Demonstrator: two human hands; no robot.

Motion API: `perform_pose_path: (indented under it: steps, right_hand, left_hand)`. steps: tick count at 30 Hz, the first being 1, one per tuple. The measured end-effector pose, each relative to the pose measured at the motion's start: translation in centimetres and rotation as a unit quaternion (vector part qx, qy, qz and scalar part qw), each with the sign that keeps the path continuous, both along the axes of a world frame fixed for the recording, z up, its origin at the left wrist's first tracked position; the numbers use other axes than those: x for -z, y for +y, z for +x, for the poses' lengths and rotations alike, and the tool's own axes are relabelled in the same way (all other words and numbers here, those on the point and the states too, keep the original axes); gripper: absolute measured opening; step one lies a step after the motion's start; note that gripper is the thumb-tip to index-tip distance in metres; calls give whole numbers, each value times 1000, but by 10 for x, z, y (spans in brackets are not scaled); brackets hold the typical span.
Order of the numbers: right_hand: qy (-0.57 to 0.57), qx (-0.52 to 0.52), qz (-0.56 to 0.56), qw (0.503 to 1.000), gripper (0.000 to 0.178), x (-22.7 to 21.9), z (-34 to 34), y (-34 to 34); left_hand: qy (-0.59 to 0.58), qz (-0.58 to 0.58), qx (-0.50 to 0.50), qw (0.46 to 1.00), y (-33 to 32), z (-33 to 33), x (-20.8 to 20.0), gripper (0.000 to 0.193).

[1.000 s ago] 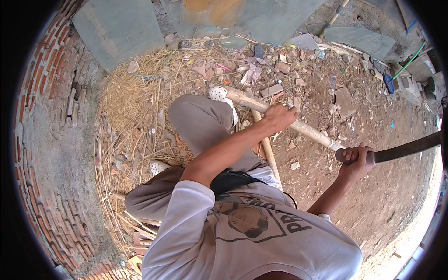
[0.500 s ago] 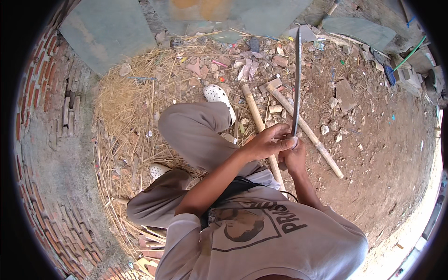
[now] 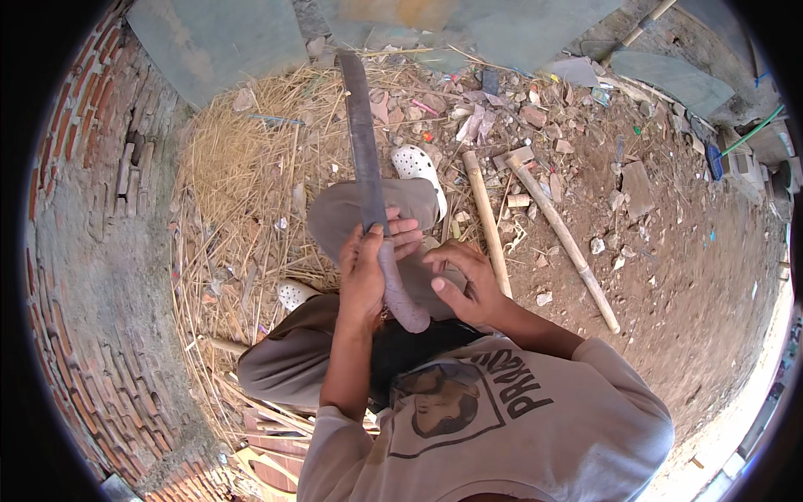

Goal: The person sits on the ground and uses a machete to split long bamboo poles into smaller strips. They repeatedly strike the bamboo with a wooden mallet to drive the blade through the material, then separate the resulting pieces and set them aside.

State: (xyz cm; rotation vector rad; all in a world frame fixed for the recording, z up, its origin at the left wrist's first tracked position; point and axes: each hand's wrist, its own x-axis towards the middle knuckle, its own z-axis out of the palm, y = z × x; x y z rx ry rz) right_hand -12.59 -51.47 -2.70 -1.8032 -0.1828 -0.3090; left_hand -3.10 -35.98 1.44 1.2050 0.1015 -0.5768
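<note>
A machete point(image 3: 360, 142) with a long dark blade and a curved brownish handle stands out in front of my body, blade tip toward the far side. My left hand point(image 3: 365, 263) grips it where blade and handle meet, some of its fingers showing beyond the far edge. To the right of the handle, my right hand point(image 3: 470, 284) is open, thumb and fingers apart, holding nothing. The handle's rounded end points down toward my lap. Beneath the blade is my bent knee in brown trousers point(image 3: 335, 213), and beyond it a white clog point(image 3: 416, 171).
Two bamboo poles, one nearer point(image 3: 485, 213) and one farther right point(image 3: 569, 243), lie on the dirt floor point(image 3: 677, 276). Straw point(image 3: 226, 167) and rubble spread ahead and left. A worn brick wall point(image 3: 109, 276) runs along the left; grey panels point(image 3: 217, 42) stand at the back.
The machete has swung from the right to the left, its flat side now showing. My right hand has let go of the handle; my left hand now grips it. The view has shifted slightly.
</note>
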Motion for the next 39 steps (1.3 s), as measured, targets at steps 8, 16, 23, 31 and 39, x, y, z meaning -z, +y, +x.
perform_pose_path:
  steps: [8, 16, 23, 31, 39]
  right_hand:
    - [643, 267, -272, 664, 68, 313, -26, -72]
    - [439, 221, 156, 857, 49, 330, -19, -118]
    - [210, 60, 201, 955, 25, -38, 127, -162]
    - [-34, -313, 251, 915, 21, -273, 225, -116]
    - [-91, -139, 138, 976, 30, -315, 276, 40]
  left_hand:
    - [-155, 73, -82, 982, 126, -1, -38, 44]
    - [-211, 114, -215, 947, 213, -50, -63, 48]
    - [-276, 130, -254, 918, 219, -34, -67, 46]
    - [-292, 63, -261, 918, 223, -37, -96, 52]
    - [-318, 119, -295, 893, 257, -58, -127, 33]
